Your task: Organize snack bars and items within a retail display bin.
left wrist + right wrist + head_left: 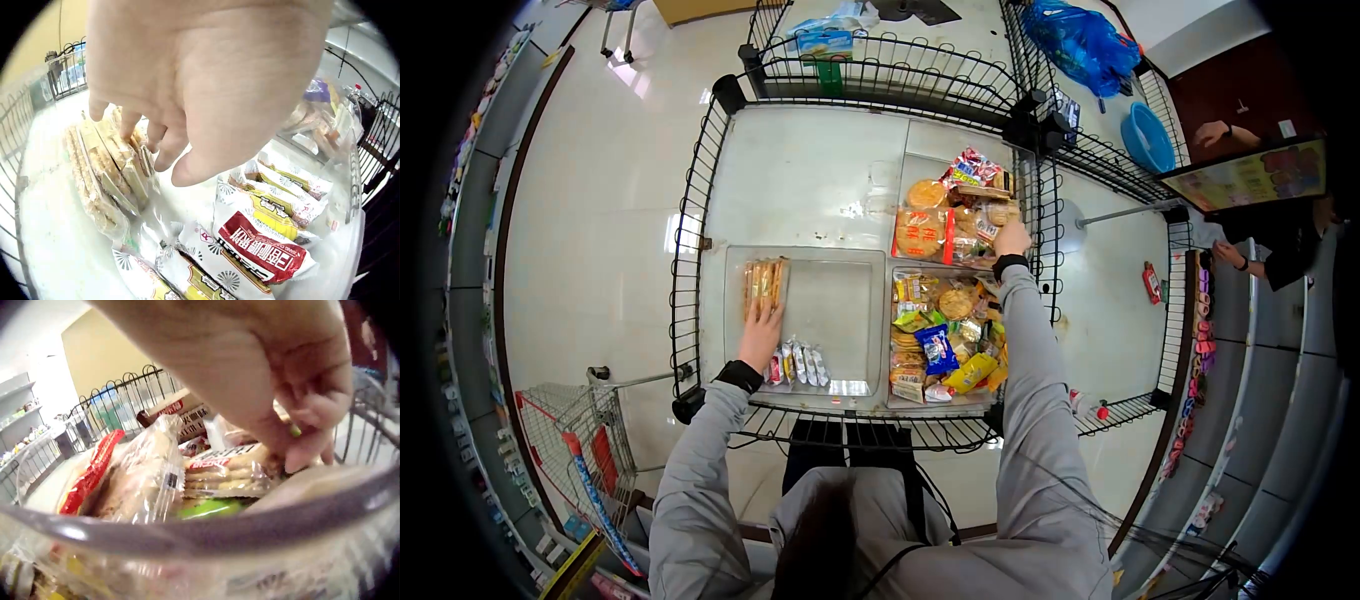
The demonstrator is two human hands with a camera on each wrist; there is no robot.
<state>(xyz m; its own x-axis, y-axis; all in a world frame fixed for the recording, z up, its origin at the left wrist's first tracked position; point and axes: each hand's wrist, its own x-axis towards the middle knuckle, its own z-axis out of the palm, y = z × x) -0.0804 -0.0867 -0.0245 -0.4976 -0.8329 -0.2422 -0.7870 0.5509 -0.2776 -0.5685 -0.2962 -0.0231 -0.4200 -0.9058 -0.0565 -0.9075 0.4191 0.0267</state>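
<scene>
My left hand (762,335) reaches into the left clear tray (840,388), fingers against the near end of a standing row of flat wrapped crackers (766,285). In the left wrist view the fingertips touch the cracker packs (103,169), with the thumb apart from them. Several white-wrapped snack bars (269,244) lie in a row below this hand. At the right edge of the upper right tray, my right hand (1012,240) has its fingers curled down among bagged snacks. The right wrist view shows its fingertips pinching the end of a biscuit packet (228,469); the palm hides part of it.
The lower right tray is heaped with mixed snacks, including a blue packet (937,350) and a yellow packet (972,373). Black wire railing (685,250) surrounds the stand. A blue basin (1148,138) and another person's hand (1228,254) are to the right; a shopping cart (580,430) stands left.
</scene>
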